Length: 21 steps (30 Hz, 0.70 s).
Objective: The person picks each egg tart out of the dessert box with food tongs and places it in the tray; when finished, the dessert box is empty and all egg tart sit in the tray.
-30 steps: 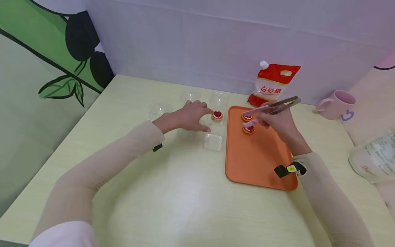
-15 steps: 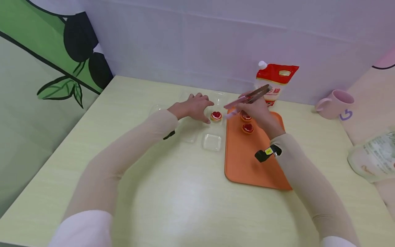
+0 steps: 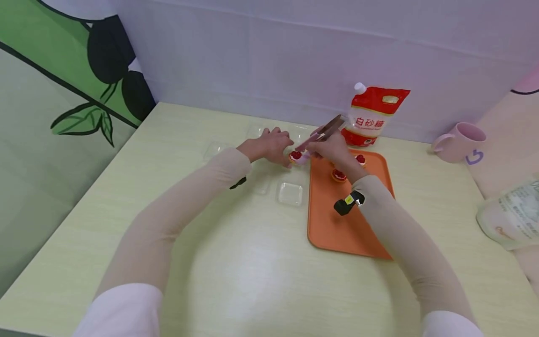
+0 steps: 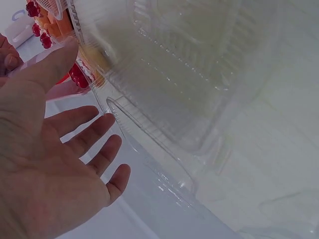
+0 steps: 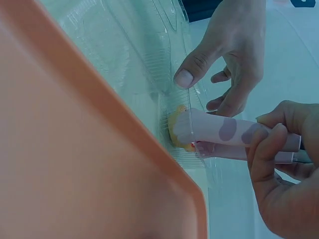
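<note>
In the head view, my right hand (image 3: pixel 334 150) grips a pair of tongs (image 3: pixel 333 126) with pink tips. The tips reach down around a small tart (image 3: pixel 295 154) with red fruit and white cream, beside the tray. From the right wrist, the tongs (image 5: pixel 224 130) straddle the tart (image 5: pixel 174 124) at the wall of a clear plastic box (image 5: pixel 149 64). My left hand (image 3: pixel 275 144) is right beside that box. Its fingers are relaxed in the left wrist view, the thumb by the rim of the clear box (image 4: pixel 174 114) and the palm (image 4: pixel 55 169) holding nothing.
An orange tray (image 3: pixel 343 224) bears more tarts (image 3: pixel 338 175), partly hidden by my right arm. Other clear boxes (image 3: pixel 290 194) stand around my left hand. A red-and-white sugar bag (image 3: pixel 372 114), a pink mug (image 3: pixel 463 142) and a pale printed bag (image 3: pixel 513 217) stand behind and right.
My right hand has moved left from over the tray's tarts, bringing the tongs to the tart in the clear box. My left hand has shifted slightly right, closer to that box.
</note>
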Available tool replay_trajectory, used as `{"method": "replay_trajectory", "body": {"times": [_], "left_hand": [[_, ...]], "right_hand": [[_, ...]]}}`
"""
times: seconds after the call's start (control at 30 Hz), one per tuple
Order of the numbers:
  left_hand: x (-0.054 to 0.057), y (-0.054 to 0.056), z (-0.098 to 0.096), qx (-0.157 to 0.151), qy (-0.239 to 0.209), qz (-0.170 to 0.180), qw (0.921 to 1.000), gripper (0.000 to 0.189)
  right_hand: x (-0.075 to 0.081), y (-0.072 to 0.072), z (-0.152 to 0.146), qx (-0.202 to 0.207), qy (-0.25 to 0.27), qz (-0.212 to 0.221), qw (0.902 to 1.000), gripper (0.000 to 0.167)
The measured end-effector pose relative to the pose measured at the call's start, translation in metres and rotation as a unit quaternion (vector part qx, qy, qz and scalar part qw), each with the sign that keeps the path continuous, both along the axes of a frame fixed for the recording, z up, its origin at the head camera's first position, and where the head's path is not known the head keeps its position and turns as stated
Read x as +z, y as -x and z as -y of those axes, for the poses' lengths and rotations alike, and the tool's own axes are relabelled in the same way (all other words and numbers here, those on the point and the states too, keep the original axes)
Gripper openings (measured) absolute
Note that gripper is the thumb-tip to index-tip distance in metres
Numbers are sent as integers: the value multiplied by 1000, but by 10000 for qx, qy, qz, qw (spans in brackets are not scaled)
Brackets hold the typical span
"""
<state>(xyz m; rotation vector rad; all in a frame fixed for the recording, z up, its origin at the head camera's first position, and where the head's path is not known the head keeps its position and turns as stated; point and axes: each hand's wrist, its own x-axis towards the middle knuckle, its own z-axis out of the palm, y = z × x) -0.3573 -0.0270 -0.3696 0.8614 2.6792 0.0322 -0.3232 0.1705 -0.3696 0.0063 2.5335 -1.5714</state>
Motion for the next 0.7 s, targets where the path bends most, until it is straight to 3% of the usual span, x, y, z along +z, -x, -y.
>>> {"method": "replay_trajectory", "body": {"times": [0.7], "left_hand": [[0,1,-5,148,-139,12,9998,77]], "right_hand": [[-7,3,8,-3,-97,-52,9999,36]]}}
